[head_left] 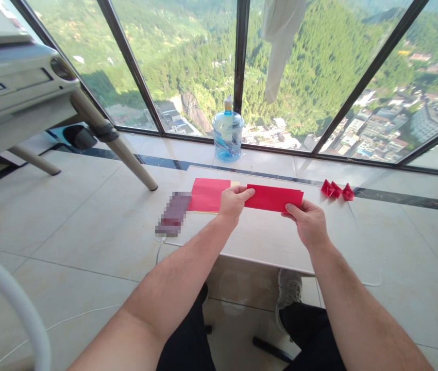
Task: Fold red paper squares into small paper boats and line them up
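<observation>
A red sheet of paper (pixel 275 198), folded into a long rectangle, lies over the small white table (pixel 257 242). My left hand (pixel 233 202) pinches its left end, thumb on top. My right hand (pixel 308 222) grips its near right edge with the thumb pressed on the paper. To the left of my left hand a stack of red paper (pixel 208 195) rests flat on the table. Three small folded red paper shapes (pixel 337 189) sit in a row at the table's far right.
A blurred phone-like object (pixel 173 214) with a white cable lies at the table's left edge. A large water bottle (pixel 227 133) stands on the tiled sill by the tall windows. A treadmill (pixel 29 93) rises at left. My shoe (pixel 288 291) shows under the table.
</observation>
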Tool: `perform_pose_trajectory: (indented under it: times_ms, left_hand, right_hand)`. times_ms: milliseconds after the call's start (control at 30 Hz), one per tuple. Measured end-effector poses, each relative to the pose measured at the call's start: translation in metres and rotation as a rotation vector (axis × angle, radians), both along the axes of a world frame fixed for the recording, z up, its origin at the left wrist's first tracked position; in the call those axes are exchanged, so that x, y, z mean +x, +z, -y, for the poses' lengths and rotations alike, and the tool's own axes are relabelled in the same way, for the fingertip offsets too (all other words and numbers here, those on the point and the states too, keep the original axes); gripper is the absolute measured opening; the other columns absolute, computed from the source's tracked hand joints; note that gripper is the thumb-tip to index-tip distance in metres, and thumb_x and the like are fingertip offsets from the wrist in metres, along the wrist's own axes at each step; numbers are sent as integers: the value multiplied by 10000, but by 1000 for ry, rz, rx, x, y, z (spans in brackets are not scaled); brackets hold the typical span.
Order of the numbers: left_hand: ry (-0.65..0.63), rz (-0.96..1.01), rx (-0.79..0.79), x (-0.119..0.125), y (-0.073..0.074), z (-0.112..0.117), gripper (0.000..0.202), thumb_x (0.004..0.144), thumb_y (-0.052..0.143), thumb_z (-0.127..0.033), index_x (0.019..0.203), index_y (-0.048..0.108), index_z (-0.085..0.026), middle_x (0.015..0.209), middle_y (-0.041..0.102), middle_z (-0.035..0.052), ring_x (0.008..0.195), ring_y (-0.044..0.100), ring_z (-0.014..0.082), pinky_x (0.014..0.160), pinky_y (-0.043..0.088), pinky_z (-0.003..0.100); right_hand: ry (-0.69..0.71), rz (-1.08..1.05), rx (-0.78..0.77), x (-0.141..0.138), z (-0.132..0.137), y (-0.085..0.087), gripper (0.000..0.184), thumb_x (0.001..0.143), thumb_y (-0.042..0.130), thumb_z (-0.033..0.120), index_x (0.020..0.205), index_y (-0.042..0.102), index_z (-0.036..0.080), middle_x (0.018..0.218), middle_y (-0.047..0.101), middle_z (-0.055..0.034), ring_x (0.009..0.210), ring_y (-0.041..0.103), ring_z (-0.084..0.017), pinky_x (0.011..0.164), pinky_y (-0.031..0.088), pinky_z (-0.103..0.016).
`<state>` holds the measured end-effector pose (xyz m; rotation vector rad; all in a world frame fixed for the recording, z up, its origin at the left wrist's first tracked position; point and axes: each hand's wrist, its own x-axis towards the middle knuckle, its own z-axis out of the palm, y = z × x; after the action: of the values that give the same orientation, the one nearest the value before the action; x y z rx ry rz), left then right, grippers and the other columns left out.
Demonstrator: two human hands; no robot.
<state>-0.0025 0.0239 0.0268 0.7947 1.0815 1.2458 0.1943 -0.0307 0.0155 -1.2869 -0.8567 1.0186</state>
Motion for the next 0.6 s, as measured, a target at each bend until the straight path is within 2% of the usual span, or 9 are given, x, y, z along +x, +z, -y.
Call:
perform_pose_trajectory:
  times_ms: [267,333,400,467,500,600]
  left_hand:
    - [6,-26,1,0,1,-1,266,578,829,-323,712,672,-153,702,685,40,716,661,187,732,502,329]
    - [20,-61,9,-4,4,-4,246,582,819,-311,696,663,-158,688,676,28,703,651,175,718,498,313]
    - [9,-119,16,-10,7,-6,227,592,807,-303,700,666,-162,678,673,18,687,641,166,685,492,293]
    - [-127,-238,30,-13,10,-8,198,608,785,-302,685,673,-158,662,674,25,660,635,166,628,477,276]
    - [-193,-315,28,-13,11,-8,178,609,773,-291,666,671,-155,640,668,25,631,625,163,595,462,268]
    - [-406,-434,43,-6,13,-5,125,616,736,-254,660,674,-155,599,656,18,577,603,152,536,419,249]
  right_hand:
    - [17,11,-15,0,1,-2,314,640,850,343,887,760,171,874,760,-58,761,706,-212,724,623,-379]
    - [14,47,-26,3,-1,0,347,653,841,371,923,746,174,882,758,-65,794,711,-226,743,613,-392]
    - [-29,147,-10,7,-3,6,417,665,828,394,1014,725,190,985,755,-79,878,712,-241,779,596,-403]
    - [-65,315,33,11,-6,14,496,668,818,390,1116,700,213,1183,713,-96,1009,687,-250,832,570,-401]
    - [-40,404,40,11,-7,20,506,675,809,385,1139,697,217,1222,699,-100,1036,676,-251,848,556,-399]
    - [247,568,-5,8,-8,33,381,727,760,388,1059,747,203,1056,756,-83,906,688,-220,797,533,-349]
